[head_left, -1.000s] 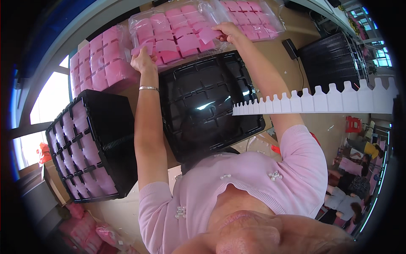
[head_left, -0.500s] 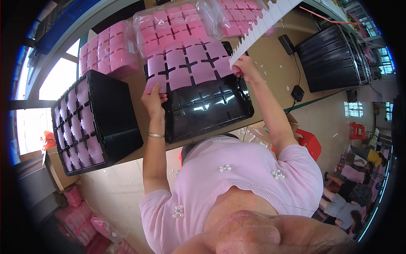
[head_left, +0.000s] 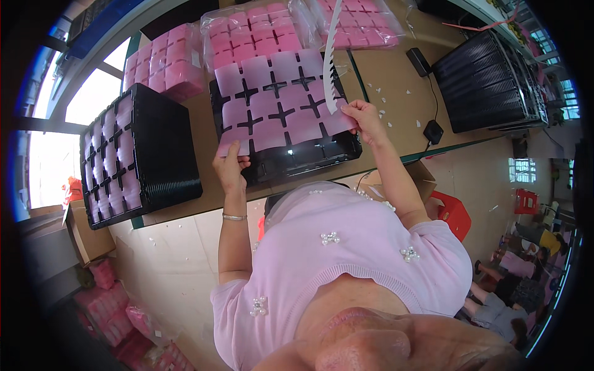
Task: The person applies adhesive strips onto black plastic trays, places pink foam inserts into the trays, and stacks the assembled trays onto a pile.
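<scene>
A thin pink sheet [head_left: 299,112] with cross-shaped cut-outs lies over a black moulded plastic tray [head_left: 300,156]. My left hand [head_left: 230,170] pinches the sheet's near left corner between thumb and fingers. At its near right corner, my right hand [head_left: 366,122] grips the sheet's edge. A long white strip with a toothed edge [head_left: 330,71] rises from beside my right fingertips; it seems to be held in the same pinch. The sheet covers most of the tray, whose near rim shows below it.
On the left stands a stack of black trays with pink inserts [head_left: 142,154]. Bagged pink sheet stacks [head_left: 253,31] line the back. More black trays [head_left: 482,86] stand right, past a black power adapter [head_left: 434,132] and white scraps. Several people sit far right.
Both hands have drawn the pink sheet nearer to my body, so that it covers more of the black tray. The white strip has swung from a rightward slant to nearly upright.
</scene>
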Available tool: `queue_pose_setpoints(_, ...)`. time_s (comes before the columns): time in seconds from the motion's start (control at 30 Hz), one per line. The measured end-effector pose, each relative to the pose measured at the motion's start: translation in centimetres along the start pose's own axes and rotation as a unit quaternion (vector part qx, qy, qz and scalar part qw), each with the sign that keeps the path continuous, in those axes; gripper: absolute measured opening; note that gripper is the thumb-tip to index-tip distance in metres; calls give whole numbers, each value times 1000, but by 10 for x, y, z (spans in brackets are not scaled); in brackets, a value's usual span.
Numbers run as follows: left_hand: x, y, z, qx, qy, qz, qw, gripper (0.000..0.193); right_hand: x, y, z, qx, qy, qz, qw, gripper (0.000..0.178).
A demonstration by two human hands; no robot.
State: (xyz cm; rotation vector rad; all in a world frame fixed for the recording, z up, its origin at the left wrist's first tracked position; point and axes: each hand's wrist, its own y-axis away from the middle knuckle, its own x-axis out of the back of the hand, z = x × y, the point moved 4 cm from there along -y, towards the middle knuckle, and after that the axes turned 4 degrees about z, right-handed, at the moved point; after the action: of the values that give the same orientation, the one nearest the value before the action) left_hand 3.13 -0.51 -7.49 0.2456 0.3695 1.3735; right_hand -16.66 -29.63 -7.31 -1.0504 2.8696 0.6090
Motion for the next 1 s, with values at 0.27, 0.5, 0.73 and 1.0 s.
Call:
queue_pose_setpoints(0.27,15,14,-10,3,11,5,1000,20,1,18,5,-9,-6,22,1000,16)
queue_pose_setpoints(0.5,17,-3,37,-281,-345,74,893,69,21,5,4,100,273,129,948,35)
queue_pose_setpoints(0.73,-17,-112,58,-379,-496,-43,780,40,-4,-103,-21,246,318,6,915,37)
queue_pose_setpoints(1.0,-49,-179,58,-257,-380,-99,883,26,-14,-166,-17,132,281,56,949,11)
